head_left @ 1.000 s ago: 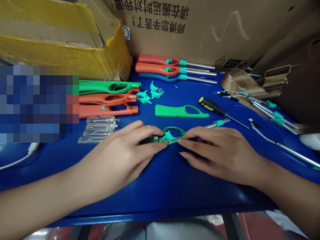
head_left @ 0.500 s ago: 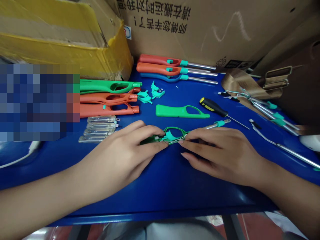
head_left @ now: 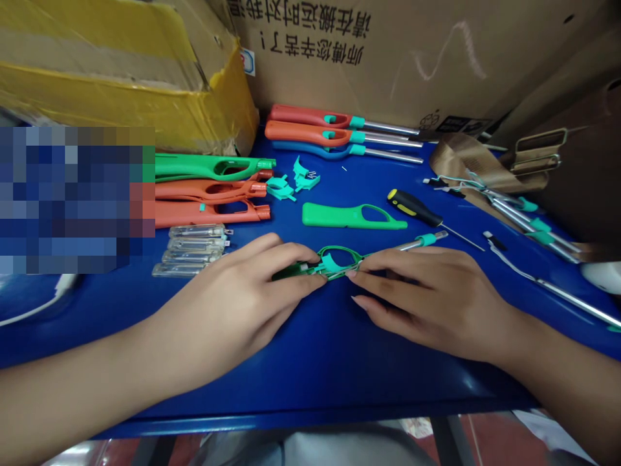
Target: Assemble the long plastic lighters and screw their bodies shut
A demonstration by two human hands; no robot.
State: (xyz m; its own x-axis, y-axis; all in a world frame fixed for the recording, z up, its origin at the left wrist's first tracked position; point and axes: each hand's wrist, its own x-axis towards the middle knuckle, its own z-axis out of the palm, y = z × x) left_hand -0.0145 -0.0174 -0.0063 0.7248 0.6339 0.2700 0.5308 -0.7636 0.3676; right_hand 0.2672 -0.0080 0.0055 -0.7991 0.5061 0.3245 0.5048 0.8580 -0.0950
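Observation:
My left hand [head_left: 242, 294] is closed on the handle end of a green lighter casing half [head_left: 350, 249], thumb and finger on either side of it. A turquoise trigger [head_left: 332, 263] sits in that casing, beside its finger loop. At the front end, my right hand [head_left: 436, 301] pinches the casing and the thin wires along it, its fingertips close together. From beyond these fingers a metal lighter tube [head_left: 410, 245] with a turquoise collar [head_left: 427, 240] sticks out to the right. My left fingers hide most of the handle. Just behind lies the other green casing half [head_left: 332, 215].
A black and yellow screwdriver [head_left: 414, 207], turquoise triggers [head_left: 280, 188] and clear fuel tanks [head_left: 191, 255] lie around my hands. Orange casings [head_left: 208, 191] are at left, assembled lighters [head_left: 310, 133] at the back. Wired tubes [head_left: 521, 220] lie right. Cardboard boxes [head_left: 412, 58] wall the blue table [head_left: 320, 369].
Both hands stay in nearly the same place. The wires by my right fingertips have shifted slightly and lie closer along the casing's edge.

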